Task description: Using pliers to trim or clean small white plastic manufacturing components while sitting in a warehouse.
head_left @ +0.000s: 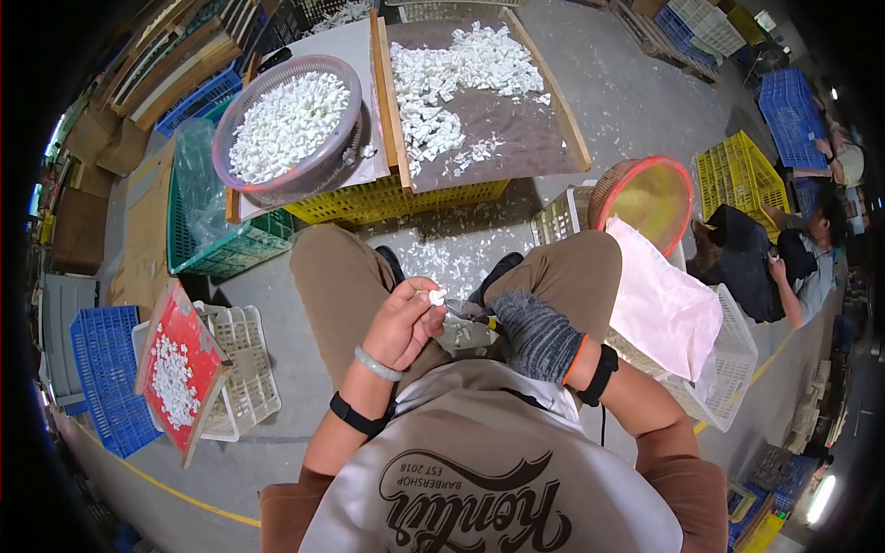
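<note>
Between the thumb and fingers of my bare left hand (403, 323) is a small white piece (437, 297), likely plastic. My right hand (535, 334), in a grey knitted glove with an orange cuff, is closed round a pair of pliers or cutters (475, 314). A bit of yellow handle shows by the glove. The tool's jaws point at the white piece; whether they touch it I cannot tell. Both hands are above my lap, between my knees. In front, a wide tray (516, 124) holds many white pieces, some in clusters. A round pinkish basket (221, 138) at its left is heaped with similar pieces.
A red board (205, 334) bearing small white bits lies on a white crate (253, 355) at left. An orange-rimmed basket (687, 189) and a pink cloth (664, 300) over a white crate are at right. Another person (816, 253) sits farther right. White scraps litter the floor.
</note>
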Demonstrator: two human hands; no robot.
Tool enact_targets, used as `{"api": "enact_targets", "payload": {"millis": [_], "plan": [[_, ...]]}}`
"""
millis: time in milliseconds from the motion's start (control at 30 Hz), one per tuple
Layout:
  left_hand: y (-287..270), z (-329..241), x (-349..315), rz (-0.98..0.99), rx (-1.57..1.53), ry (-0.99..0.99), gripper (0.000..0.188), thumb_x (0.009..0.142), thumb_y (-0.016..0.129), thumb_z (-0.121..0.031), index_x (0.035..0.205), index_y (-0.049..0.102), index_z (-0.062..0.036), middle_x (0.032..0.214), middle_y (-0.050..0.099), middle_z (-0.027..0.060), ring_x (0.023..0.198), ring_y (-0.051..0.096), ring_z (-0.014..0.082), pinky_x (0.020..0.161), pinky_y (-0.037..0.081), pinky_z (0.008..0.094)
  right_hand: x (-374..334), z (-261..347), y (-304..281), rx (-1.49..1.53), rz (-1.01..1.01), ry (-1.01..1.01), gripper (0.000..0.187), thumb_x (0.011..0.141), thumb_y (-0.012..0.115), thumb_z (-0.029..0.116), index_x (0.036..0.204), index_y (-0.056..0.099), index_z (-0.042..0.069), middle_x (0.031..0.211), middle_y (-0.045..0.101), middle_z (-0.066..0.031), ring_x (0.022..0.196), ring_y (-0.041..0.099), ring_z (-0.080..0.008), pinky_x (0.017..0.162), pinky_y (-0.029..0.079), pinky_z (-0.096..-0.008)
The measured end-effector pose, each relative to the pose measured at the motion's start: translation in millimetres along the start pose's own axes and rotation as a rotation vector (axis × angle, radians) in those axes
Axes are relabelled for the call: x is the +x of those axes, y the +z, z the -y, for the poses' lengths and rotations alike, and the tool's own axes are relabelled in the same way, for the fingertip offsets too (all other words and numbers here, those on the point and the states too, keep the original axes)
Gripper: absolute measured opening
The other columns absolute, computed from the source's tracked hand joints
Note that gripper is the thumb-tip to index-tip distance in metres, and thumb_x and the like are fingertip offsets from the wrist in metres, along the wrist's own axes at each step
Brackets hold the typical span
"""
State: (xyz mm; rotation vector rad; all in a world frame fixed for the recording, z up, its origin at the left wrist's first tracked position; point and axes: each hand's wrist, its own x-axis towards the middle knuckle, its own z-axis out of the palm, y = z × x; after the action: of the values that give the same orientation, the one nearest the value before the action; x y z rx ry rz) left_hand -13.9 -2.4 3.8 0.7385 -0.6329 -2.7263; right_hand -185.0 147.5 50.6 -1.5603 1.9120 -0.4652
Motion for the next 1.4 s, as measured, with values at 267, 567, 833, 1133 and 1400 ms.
{"api": "enact_targets", "payload": {"millis": [267, 567, 833, 1133, 1400], "plan": [[1.9, 4.2, -2.3, 0.017, 0.115, 0.061, 0.018, 0.093, 0.049, -0.005, 0.110, 0.053, -0.0031, 0.084, 0.058, 0.0047, 0.075, 0.059, 0.0131, 0.071, 0.050, 0.0251, -2.2, -3.0, 6.9, 0.019, -0.085, -0.033, 0.024, 0.064, 0.061, 0.005, 0.086, 0.057, -0.001, 0.084, 0.057, -0.0231, 0.082, 0.054, -0.0404, 0.072, 0.045, -0.0458], [0.1, 8.1, 0.2, 0.029, 0.142, 0.154, 0.016, 0.090, 0.051, 0.001, 0.104, 0.058, -0.0024, 0.086, 0.060, 0.0055, 0.074, 0.059, 0.0132, 0.071, 0.050, 0.0271, 1.0, -3.1, 6.8, -0.004, -0.103, -0.058, 0.020, 0.067, 0.060, 0.005, 0.086, 0.058, 0.000, 0.081, 0.057, -0.0234, 0.078, 0.056, -0.0399, 0.069, 0.046, -0.0456], [-4.4, 9.0, -3.4, 0.008, 0.089, 0.107, 0.016, 0.090, 0.052, 0.001, 0.104, 0.058, -0.0016, 0.085, 0.061, 0.0054, 0.076, 0.061, 0.0135, 0.071, 0.051, 0.0265, 3.3, -7.7, 15.5, 0.017, -0.066, -0.009, 0.015, 0.071, 0.060, 0.006, 0.085, 0.058, 0.001, 0.076, 0.058, -0.0215, 0.072, 0.058, -0.0390, 0.062, 0.047, -0.0444], [-1.4, 11.1, 6.6, -0.040, 0.154, 0.090, 0.014, 0.089, 0.052, 0.000, 0.103, 0.056, 0.0005, 0.086, 0.060, 0.0076, 0.076, 0.061, 0.0140, 0.069, 0.052, 0.0266, 1.9, -15.4, 9.2, 0.030, -0.114, -0.095, 0.018, 0.069, 0.063, 0.008, 0.085, 0.059, 0.001, 0.076, 0.059, -0.0216, 0.073, 0.058, -0.0385, 0.063, 0.047, -0.0430], [1.3, 10.2, -2.5, -0.144, 0.261, 0.117, 0.010, 0.088, 0.054, -0.002, 0.098, 0.055, -0.0007, 0.083, 0.057, 0.0065, 0.072, 0.057, 0.0138, 0.066, 0.053, 0.0289, 0.3, -21.0, 24.8, -0.038, -0.155, -0.156, 0.025, 0.068, 0.051, 0.002, 0.093, 0.053, 0.000, 0.082, 0.056, -0.0201, 0.077, 0.057, -0.0373, 0.068, 0.046, -0.0441]]}}
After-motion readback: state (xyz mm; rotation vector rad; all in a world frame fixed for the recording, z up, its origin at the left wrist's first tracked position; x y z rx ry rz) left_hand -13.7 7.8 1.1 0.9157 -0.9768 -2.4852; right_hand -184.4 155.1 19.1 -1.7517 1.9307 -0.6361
